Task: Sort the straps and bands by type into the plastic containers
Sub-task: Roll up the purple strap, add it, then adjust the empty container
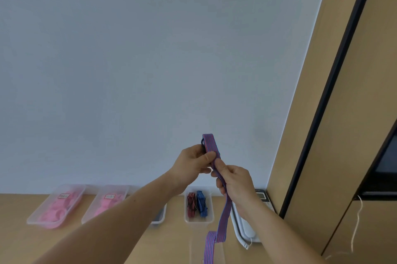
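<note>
I am holding the strap [211, 145] up over the bin [198, 220].
My left hand [191, 162] and right hand [236, 184] are both pinching it; its loose tail is dangling and could snag the bin.

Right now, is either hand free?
No, the left hand and the right hand both grip the strap.

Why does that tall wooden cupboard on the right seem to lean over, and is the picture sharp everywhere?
Head view: the wide lens tilts lines near the frame's side, so the cupboard leans; the wall is lit softly and evenly, without glare; the striped strap is crisp, but the label on the left tray is too blurred to read.
</note>
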{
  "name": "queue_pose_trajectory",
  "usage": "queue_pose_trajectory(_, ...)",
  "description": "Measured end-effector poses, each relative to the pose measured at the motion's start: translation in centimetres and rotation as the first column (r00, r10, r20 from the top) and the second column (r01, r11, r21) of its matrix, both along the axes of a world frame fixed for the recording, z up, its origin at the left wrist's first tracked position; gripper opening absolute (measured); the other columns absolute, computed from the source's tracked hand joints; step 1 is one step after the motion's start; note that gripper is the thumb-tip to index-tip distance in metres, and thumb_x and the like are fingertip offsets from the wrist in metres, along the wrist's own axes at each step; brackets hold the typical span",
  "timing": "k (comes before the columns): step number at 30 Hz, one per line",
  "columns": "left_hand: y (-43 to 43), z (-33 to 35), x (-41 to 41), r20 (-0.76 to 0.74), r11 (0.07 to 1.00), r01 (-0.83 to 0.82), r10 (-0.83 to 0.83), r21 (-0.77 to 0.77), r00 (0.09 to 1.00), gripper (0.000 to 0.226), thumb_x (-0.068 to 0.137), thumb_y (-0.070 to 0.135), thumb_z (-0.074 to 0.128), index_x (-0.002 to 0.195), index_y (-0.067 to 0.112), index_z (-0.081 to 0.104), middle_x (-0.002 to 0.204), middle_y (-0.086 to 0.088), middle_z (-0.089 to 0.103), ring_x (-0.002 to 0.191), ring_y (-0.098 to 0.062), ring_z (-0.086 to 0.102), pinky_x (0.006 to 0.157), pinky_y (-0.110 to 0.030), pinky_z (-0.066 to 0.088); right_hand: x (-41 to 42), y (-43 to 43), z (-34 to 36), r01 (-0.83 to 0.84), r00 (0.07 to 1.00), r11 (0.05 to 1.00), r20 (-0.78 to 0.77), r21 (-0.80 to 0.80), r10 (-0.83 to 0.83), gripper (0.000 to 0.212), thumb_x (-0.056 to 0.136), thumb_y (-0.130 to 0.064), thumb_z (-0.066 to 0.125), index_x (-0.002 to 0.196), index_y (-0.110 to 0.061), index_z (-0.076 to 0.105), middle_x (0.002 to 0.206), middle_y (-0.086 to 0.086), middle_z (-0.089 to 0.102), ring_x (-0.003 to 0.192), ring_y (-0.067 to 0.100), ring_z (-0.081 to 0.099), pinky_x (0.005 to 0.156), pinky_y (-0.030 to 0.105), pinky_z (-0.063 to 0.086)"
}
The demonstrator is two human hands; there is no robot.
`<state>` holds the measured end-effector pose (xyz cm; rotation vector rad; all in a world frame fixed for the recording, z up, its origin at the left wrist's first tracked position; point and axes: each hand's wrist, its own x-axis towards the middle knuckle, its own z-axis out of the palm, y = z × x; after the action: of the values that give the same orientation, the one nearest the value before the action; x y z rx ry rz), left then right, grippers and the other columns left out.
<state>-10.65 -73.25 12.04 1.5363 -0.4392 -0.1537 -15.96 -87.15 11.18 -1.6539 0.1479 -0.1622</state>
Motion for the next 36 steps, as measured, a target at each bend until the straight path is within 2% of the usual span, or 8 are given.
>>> queue_pose_trajectory(5, -0.3, 0.0, 0.0, 0.265, 0.965, -0.149, 0.089, 0.214, 0.960, 0.011, 0.096, 0.016, 0.059, 0.102, 0.011, 0.067, 0.088, 0.000, 0.072, 0.078, -0.012, 0.068, 0.081, -0.041, 0.058, -0.3, -0.2, 0.0, -0.016, 0.999, 1.000, -0.029, 0.011, 0.017, 0.047, 0.099, -0.036, 0.052, 0.084, 0.006, 0.070, 0.054, 0.004, 0.056, 0.046, 0.017, 0.044, 0.048, 0.022, 0.040)
queue_pose_trajectory(10, 0.2, -1.0, 0.0, 0.646, 0.867, -0.314, -0.012, 0.388, 0.764, 0.012, 0.098, 0.019, 0.053, 0.108, 0.019, 0.061, 0.077, 0.015, 0.061, 0.066, -0.004, 0.054, 0.070, -0.030, 0.050, -0.3, -0.4, 0.5, -0.031, 0.998, 0.999, -0.045, 0.033, 0.032, 0.060, 0.102, -0.044, 0.039, 0.080, 0.001, 0.072, 0.056, 0.006, 0.058, 0.046, 0.018, 0.045, 0.047, 0.023, 0.039)
queue_pose_trajectory(16, 0.7, -1.7, 0.4, 0.804, 0.856, -0.353, -0.114, 0.377, 0.583, 0.038, 0.101, 0.032, 0.042, 0.135, 0.018, 0.053, 0.121, 0.009, 0.064, 0.085, -0.007, 0.060, 0.077, -0.025, 0.051, 0.2, -0.7, 0.8, -0.064, 0.994, 0.992, -0.085, 0.105, 0.074, 0.079, 0.094, -0.064, 0.037, 0.085, 0.006, 0.072, 0.057, 0.007, 0.059, 0.047, 0.018, 0.047, 0.049, 0.025, 0.038)
queue_pose_trajectory(22, 1.9, -2.1, 1.0, 0.696, 0.750, -0.333, -0.229, 0.572, 0.680, 0.066, 0.094, -0.002, 0.039, 0.151, 0.029, 0.032, 0.152, 0.012, 0.040, 0.130, -0.006, 0.046, 0.096, -0.007, 0.035, 0.2, -0.9, 0.9, -0.064, 0.992, 0.986, -0.097, 0.152, 0.079, 0.066, 0.092, -0.058, 0.049, 0.087, 0.003, 0.072, 0.056, 0.004, 0.056, 0.047, 0.015, 0.043, 0.050, 0.025, 0.034)
queue_pose_trajectory(27, 1.8, -1.5, 1.1, 0.648, 0.715, -0.322, -0.236, 0.620, 0.725, 0.073, 0.090, -0.005, 0.033, 0.152, 0.033, 0.028, 0.158, 0.007, 0.032, 0.141, -0.010, 0.037, 0.112, -0.023, 0.034, 0.3, -0.2, 0.6, -0.047, 0.996, 0.985, -0.061, 0.164, 0.058, 0.064, 0.096, -0.053, 0.045, 0.092, 0.005, 0.072, 0.062, 0.008, 0.064, 0.051, 0.017, 0.049, 0.055, 0.026, 0.042)
queue_pose_trajectory(29, 1.6, -1.2, 1.1, 0.579, 0.760, -0.259, -0.183, 0.596, 0.795, 0.069, 0.093, -0.003, 0.034, 0.152, 0.033, 0.029, 0.159, 0.008, 0.028, 0.144, -0.006, 0.030, 0.113, -0.015, 0.027, 0.3, 0.1, 0.6, -0.062, 0.997, 0.987, -0.032, 0.149, 0.067, 0.059, 0.098, -0.050, 0.045, 0.094, 0.003, 0.072, 0.065, 0.007, 0.066, 0.055, 0.017, 0.052, 0.059, 0.028, 0.043)
queue_pose_trajectory(32, 0.9, -0.6, 0.4, 0.252, 0.961, -0.037, -0.035, 0.275, 0.967, 0.053, 0.100, 0.007, 0.039, 0.146, 0.033, 0.038, 0.143, 0.007, 0.049, 0.131, -0.009, 0.046, 0.107, -0.019, 0.039, 0.3, 0.3, 0.6, -0.081, 0.996, 0.991, 0.043, 0.106, 0.077, 0.053, 0.100, -0.044, 0.044, 0.094, 0.001, 0.070, 0.067, 0.005, 0.066, 0.059, 0.018, 0.052, 0.062, 0.031, 0.041)
queue_pose_trajectory(36, 0.2, 0.9, 0.0, -0.170, 0.995, 0.092, -0.097, -0.039, 0.981, 0.032, 0.099, 0.037, 0.047, 0.092, 0.010, 0.062, 0.079, -0.010, 0.061, 0.076, -0.026, 0.058, 0.085, -0.042, 0.048, 0.4, 0.7, 0.7, -0.061, 0.991, 0.998, 0.121, -0.003, 0.061, 0.050, 0.100, -0.045, 0.045, 0.075, -0.008, 0.067, 0.068, 0.007, 0.065, 0.062, 0.020, 0.053, 0.067, 0.035, 0.042)
